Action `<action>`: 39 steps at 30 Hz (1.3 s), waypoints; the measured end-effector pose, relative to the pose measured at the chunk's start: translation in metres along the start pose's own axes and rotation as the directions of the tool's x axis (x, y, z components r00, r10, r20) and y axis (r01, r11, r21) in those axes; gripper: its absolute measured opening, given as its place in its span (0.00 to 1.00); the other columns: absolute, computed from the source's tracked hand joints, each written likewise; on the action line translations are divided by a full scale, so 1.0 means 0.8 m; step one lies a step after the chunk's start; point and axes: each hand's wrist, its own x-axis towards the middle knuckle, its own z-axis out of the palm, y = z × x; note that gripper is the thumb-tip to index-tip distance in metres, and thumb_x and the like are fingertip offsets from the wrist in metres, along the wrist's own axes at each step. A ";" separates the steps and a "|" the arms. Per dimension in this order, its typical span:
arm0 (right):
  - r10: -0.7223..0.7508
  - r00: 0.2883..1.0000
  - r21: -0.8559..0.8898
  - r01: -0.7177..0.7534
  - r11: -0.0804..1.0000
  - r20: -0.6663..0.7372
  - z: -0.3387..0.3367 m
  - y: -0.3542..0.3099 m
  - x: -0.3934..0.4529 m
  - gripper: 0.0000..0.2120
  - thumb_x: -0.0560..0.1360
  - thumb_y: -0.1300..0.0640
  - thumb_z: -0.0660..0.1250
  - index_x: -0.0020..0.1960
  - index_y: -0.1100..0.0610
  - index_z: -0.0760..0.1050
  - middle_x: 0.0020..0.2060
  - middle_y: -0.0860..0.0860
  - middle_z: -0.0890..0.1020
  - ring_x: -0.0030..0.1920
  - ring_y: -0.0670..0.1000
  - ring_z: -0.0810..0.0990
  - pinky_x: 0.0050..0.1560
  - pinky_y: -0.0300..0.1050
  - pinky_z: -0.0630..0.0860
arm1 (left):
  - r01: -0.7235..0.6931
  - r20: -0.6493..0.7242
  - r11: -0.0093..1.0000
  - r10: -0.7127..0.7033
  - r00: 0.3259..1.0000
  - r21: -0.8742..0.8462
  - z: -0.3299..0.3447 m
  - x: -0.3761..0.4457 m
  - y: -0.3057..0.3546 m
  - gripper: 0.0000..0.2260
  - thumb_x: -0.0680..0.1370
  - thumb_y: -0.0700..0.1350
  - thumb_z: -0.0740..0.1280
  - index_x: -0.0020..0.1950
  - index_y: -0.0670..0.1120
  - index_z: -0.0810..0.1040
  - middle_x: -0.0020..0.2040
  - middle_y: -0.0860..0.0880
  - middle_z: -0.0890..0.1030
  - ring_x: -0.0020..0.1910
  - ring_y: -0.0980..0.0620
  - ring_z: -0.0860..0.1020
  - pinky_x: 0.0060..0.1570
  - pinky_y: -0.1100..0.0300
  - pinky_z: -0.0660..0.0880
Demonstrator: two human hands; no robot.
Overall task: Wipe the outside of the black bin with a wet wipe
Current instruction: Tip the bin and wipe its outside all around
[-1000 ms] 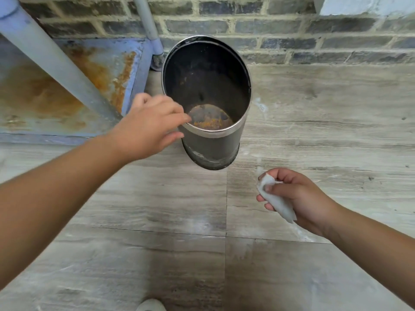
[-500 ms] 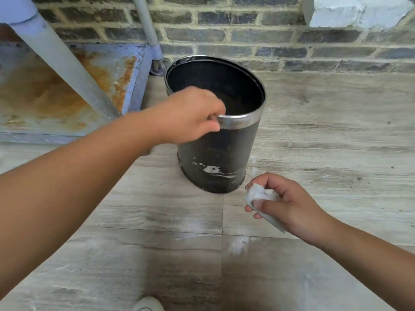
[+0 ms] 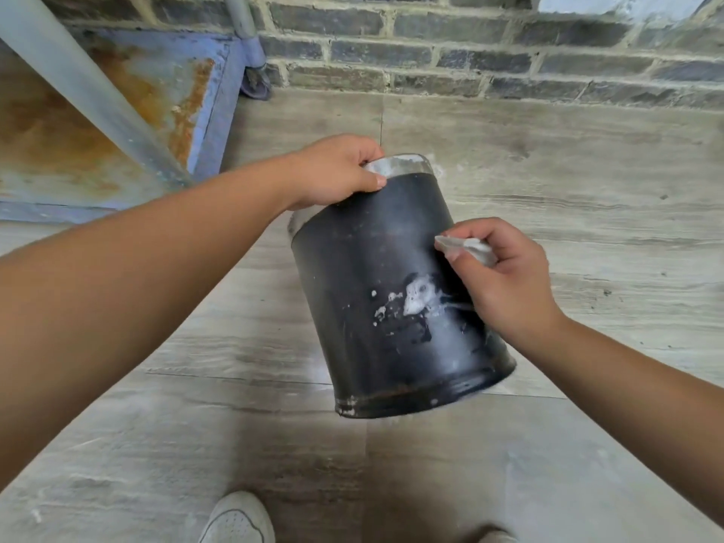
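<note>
The black bin (image 3: 376, 284) is a round metal can with a silver rim band. It is lifted off the floor and tipped, rim away from me and base toward me. White smears and specks mark its side near the middle. My left hand (image 3: 333, 172) grips the silver rim at the top left. My right hand (image 3: 497, 276) pinches a crumpled white wet wipe (image 3: 466, 246) and holds it against the bin's right side, just above the white smear.
A rusty blue metal platform (image 3: 117, 111) with a grey slanted post (image 3: 86, 84) fills the upper left. A dark brick wall (image 3: 470, 49) runs along the back. Grey wood-look floor tiles (image 3: 587, 170) lie below. A white shoe (image 3: 237, 519) shows at the bottom edge.
My left hand has lifted and tipped the bin from standing on the floor, bringing its side toward me. My right hand rose from beside the base and brought the wipe onto the bin's side.
</note>
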 end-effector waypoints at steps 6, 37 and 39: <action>-0.150 0.983 -0.240 0.171 0.956 0.104 0.020 0.038 0.045 0.14 0.74 0.70 0.65 0.54 0.56 0.81 0.51 0.47 0.82 0.57 0.48 0.81 0.62 0.43 0.74 | 0.097 -0.130 0.988 -0.081 0.988 0.123 0.023 0.047 -0.017 0.08 0.73 0.47 0.66 0.51 0.49 0.74 0.44 0.52 0.75 0.47 0.49 0.74 0.38 0.58 0.67; -0.193 0.778 -0.325 0.455 0.829 0.597 -0.047 0.064 -0.036 0.17 0.72 0.69 0.66 0.59 0.61 0.80 0.61 0.56 0.80 0.67 0.56 0.73 0.67 0.56 0.69 | -0.307 0.023 0.648 0.408 0.913 0.697 0.100 0.016 -0.062 0.22 0.81 0.57 0.46 0.75 0.60 0.55 0.78 0.53 0.51 0.77 0.49 0.43 0.70 0.45 0.41; -0.209 0.716 -0.316 0.525 0.790 0.666 -0.047 0.058 -0.046 0.18 0.71 0.69 0.67 0.60 0.61 0.80 0.61 0.55 0.80 0.67 0.55 0.74 0.67 0.56 0.69 | -0.305 0.012 0.644 0.418 0.908 0.702 0.100 0.013 -0.064 0.22 0.81 0.57 0.47 0.75 0.60 0.55 0.78 0.52 0.51 0.77 0.49 0.43 0.70 0.45 0.42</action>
